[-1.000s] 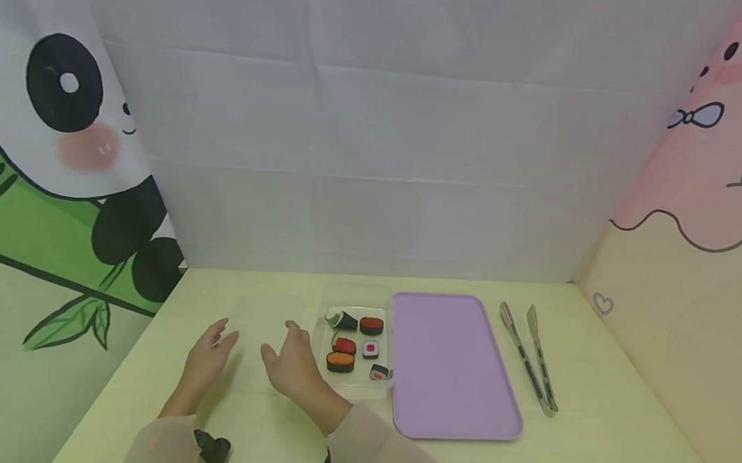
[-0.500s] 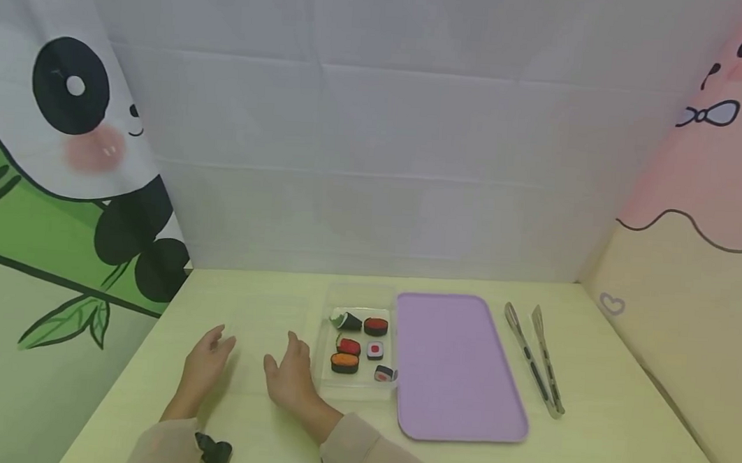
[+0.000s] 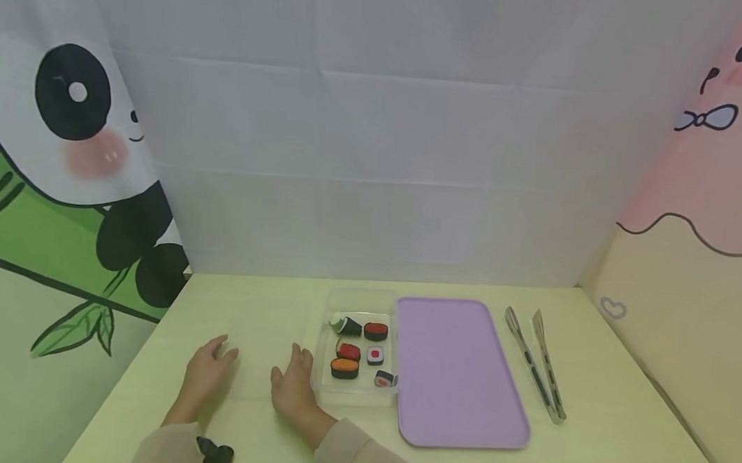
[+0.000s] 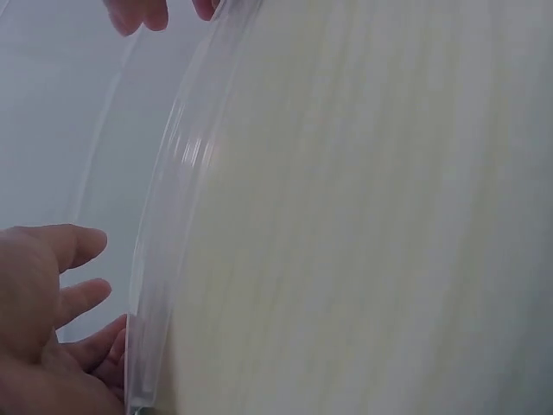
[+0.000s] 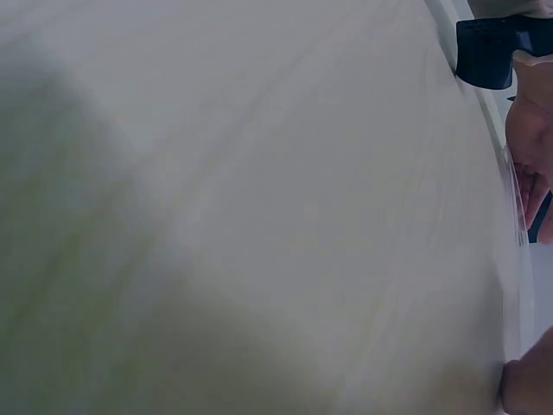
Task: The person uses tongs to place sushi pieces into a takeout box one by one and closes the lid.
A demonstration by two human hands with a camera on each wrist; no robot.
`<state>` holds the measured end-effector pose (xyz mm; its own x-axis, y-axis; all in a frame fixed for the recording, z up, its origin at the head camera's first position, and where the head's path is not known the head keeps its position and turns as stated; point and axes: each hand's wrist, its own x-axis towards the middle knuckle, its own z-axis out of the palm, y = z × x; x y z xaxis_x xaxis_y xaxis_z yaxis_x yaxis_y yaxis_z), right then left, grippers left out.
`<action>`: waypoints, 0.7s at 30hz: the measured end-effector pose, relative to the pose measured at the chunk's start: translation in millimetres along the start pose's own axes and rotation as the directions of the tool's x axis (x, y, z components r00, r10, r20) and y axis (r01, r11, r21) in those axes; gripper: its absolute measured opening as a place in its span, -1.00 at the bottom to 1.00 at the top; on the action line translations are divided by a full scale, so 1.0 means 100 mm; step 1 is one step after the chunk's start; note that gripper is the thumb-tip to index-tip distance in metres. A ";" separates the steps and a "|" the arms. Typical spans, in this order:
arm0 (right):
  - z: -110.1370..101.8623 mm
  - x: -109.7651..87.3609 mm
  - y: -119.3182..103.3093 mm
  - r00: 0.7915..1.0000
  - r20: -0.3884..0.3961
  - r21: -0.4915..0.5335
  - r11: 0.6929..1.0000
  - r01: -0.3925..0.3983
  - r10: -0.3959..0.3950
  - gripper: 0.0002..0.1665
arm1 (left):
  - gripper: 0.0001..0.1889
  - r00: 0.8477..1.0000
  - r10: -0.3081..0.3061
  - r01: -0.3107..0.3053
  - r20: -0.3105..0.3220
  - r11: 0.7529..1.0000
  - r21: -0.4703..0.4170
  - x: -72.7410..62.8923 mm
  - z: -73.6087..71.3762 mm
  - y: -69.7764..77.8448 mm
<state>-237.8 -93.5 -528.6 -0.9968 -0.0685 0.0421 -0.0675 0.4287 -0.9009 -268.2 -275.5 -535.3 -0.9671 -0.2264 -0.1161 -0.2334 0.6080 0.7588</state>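
A faint clear plastic lid or tray (image 3: pixel 271 309) lies between my two hands on the pale table, left of the sushi box. My left hand (image 3: pixel 204 376) is at its left side, fingers loosely bent and apart. At its right side is my right hand (image 3: pixel 295 393), thumb spread and fingers extended. In the left wrist view, the left hand's fingers (image 4: pixel 82 246) are beside the clear rim (image 4: pixel 177 164), the lower ones right at it. Fingertips of the other hand (image 4: pixel 138 13) reach the same rim from the top. The right wrist view shows mostly tabletop.
A clear box (image 3: pixel 357 398) holds several toy sushi pieces, among them an orange-topped one (image 3: pixel 344 368). A purple tray (image 3: pixel 461 376) stands against its right side. Metal tongs (image 3: pixel 535 369) lie further right. A white cloth backdrop (image 3: pixel 374 176) closes the far edge.
The right hand has moved slightly right and nearer to me, against the clear plastic's right side. The left hand has barely moved; the head view has shifted a little.
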 end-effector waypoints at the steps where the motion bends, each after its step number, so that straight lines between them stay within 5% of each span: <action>1: 0.00 0.01 0.02 1.000 0.002 0.015 1.000 0.002 -0.002 -0.36 | -0.40 1.000 0.005 -0.005 -0.006 1.000 0.006 0.01 0.01 -0.01; 11: 0.04 0.08 0.09 1.000 -0.023 0.099 0.995 0.010 -0.008 -0.45 | -0.46 1.000 -0.006 0.006 0.000 0.999 0.047 0.05 -0.06 -0.07; 21: 0.05 0.06 0.08 0.998 -0.043 0.176 0.984 -0.035 0.043 -0.37 | -0.42 0.993 -0.012 0.021 0.115 0.996 -0.083 -0.04 -0.29 -0.09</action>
<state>-244.2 -94.8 -537.3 -0.9997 -0.0113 0.0221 -0.0243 0.2657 -0.9638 -259.2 -301.8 -523.4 -0.9696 -0.1447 -0.1974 -0.2446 0.5377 0.8069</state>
